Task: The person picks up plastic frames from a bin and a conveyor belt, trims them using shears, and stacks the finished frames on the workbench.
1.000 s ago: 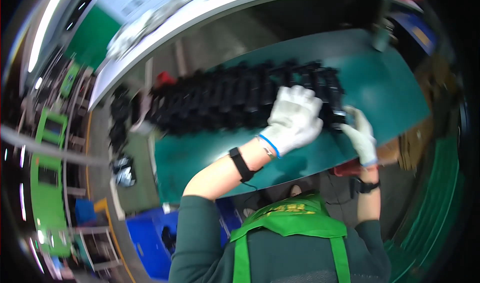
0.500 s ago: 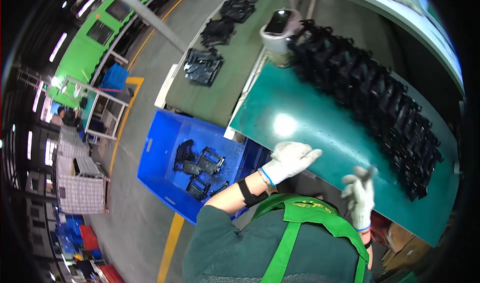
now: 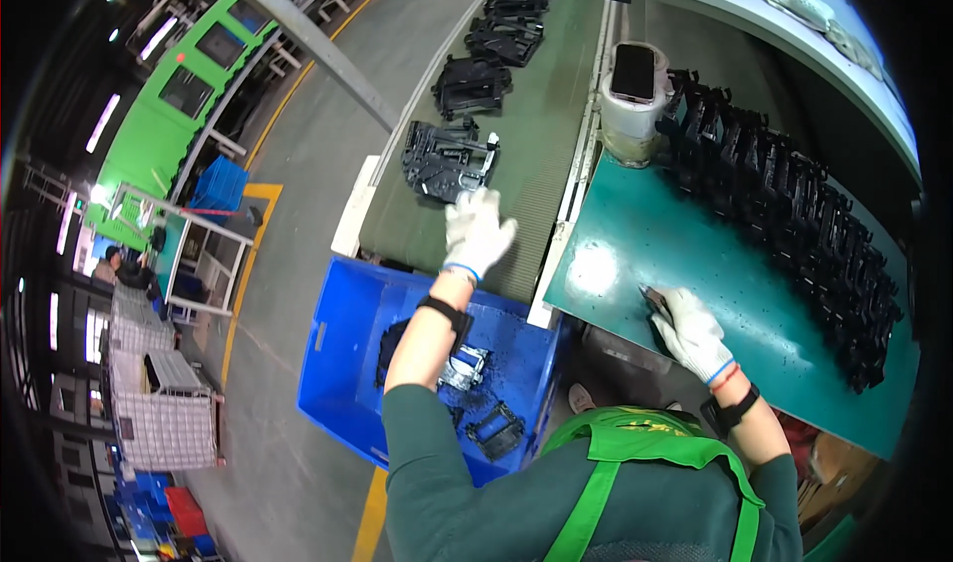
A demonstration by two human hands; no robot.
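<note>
My left hand [image 3: 478, 232], in a white knit glove, reaches over the green conveyor belt [image 3: 531, 165]. Its fingertips are at the near edge of a black moulded plastic part [image 3: 445, 160], and its thumb stands apart; whether it touches the part is hard to tell. My right hand [image 3: 692, 336], gloved too, is over the front edge of the teal table [image 3: 635, 224]. Its fingers are closed round a small dark tool [image 3: 650, 295] whose tip sticks out past them; the rest is hidden by the glove.
Several more black parts [image 3: 472, 83] lie along the belt. A long row of black parts [image 3: 774, 205] covers the table's far side, beside a white tub [image 3: 632, 115] with a phone [image 3: 633, 72] on top. A blue bin [image 3: 342, 314] holding some parts stands below the belt's end.
My left hand has moved from the table's near corner out to the part on the belt. My right hand has moved left along the table's front. The view has shifted, too.
</note>
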